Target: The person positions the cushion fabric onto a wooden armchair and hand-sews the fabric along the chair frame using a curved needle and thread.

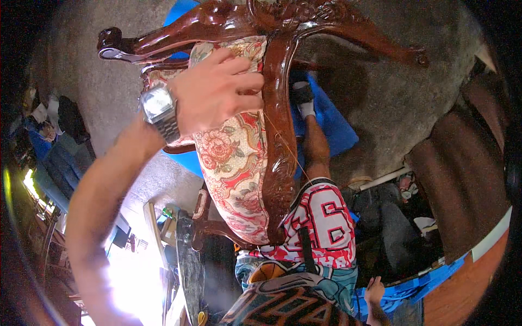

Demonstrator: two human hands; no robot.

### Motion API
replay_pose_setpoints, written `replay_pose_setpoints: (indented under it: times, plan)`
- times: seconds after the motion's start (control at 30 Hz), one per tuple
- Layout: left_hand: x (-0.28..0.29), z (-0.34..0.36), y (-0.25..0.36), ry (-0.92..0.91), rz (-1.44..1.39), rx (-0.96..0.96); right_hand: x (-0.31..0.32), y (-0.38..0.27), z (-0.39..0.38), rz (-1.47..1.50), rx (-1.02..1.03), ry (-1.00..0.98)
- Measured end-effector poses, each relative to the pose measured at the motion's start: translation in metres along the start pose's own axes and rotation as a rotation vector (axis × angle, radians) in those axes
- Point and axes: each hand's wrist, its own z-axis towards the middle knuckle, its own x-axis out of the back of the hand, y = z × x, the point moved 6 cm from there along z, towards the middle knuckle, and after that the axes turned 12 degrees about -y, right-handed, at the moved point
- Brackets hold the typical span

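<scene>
A chair with a glossy dark brown carved wooden frame (pixel 281 103) lies tipped in front of me, its curved legs (pixel 179 35) at the top. Its padded seat (pixel 231 163) is covered in cream fabric with red roses. My left hand (pixel 217 89), with a silver watch on the wrist, presses on the seat with bent fingers, gripping the fabric along the wooden rail. From beside those fingers a thin thread (pixel 285 144) runs taut down to the right. My right hand (pixel 374 290), small at the lower edge with fingers closed, is in line with this thread; its far stretch is hard to see.
A blue mat (pixel 334 117) lies under the chair on the grey floor (pixel 380 103). My leg and patterned red and white shorts (pixel 326 217) are beside the frame. Brown cloth (pixel 457 168) and dark items pile up at right. Boards and clutter stand at lower left, near bright glare.
</scene>
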Motion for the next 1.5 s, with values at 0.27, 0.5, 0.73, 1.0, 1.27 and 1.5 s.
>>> replay_pose_setpoints:
  times: [0.27, 0.5, 0.73, 1.0, 1.27, 1.5]
  plan:
    - [0.012, 0.017, -0.005, -0.086, 0.082, -0.169, 0.013, -0.014, -0.001, -0.019, 0.116, 0.175]
    - [0.012, 0.024, -0.005, -0.135, 0.020, -0.180, 0.016, -0.013, -0.002, 0.084, 0.074, 0.083]
    - [-0.001, 0.029, 0.006, 0.014, -0.021, -0.258, 0.023, -0.009, 0.000, 0.091, 0.035, 0.131]
    - [-0.008, -0.007, 0.047, 0.625, -0.261, 0.813, -0.008, -0.024, -0.007, 0.044, 0.092, 0.047]
    - [-0.032, -0.020, 0.059, 0.719, -0.403, 1.155, -0.006, -0.018, 0.003, 0.023, 0.114, 0.054]
    - [-0.029, -0.015, 0.051, 0.432, -0.395, 1.065, -0.003, -0.022, 0.010, 0.012, 0.132, 0.134]
